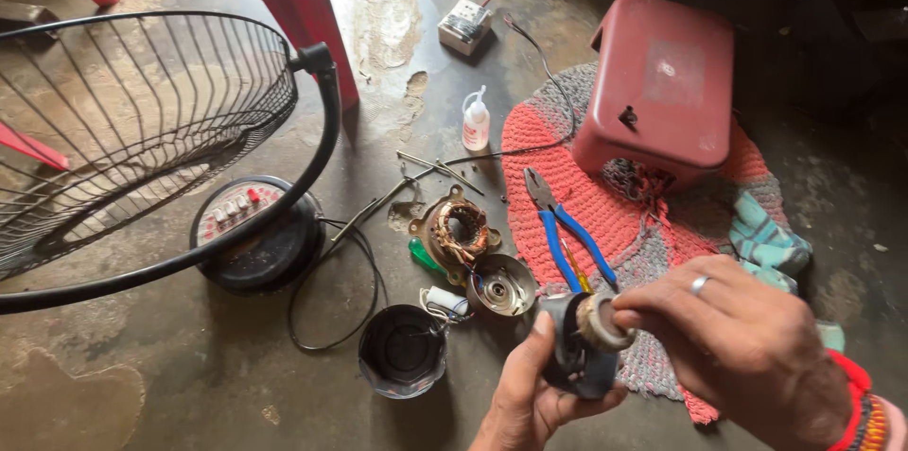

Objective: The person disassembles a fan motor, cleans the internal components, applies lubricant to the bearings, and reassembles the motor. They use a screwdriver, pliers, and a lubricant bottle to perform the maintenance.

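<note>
Hands grip rotor housing, seemingly over bare floor.

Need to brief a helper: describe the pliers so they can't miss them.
Start at the red stool standing on the red woven mat. On the mat's left edge, below the stool, lie the pliers. Only they have blue handles; the screwdriver nearby is green.

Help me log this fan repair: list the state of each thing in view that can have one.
Left hand: gripping dark motor housing.
Right hand: fingers pinching rotor.
Pliers: shut, on the mat.
Stator: removed, on the floor.
Black cover: off, open side up.
Glue bottle: upright, capped.
Red stool: upright.
</note>
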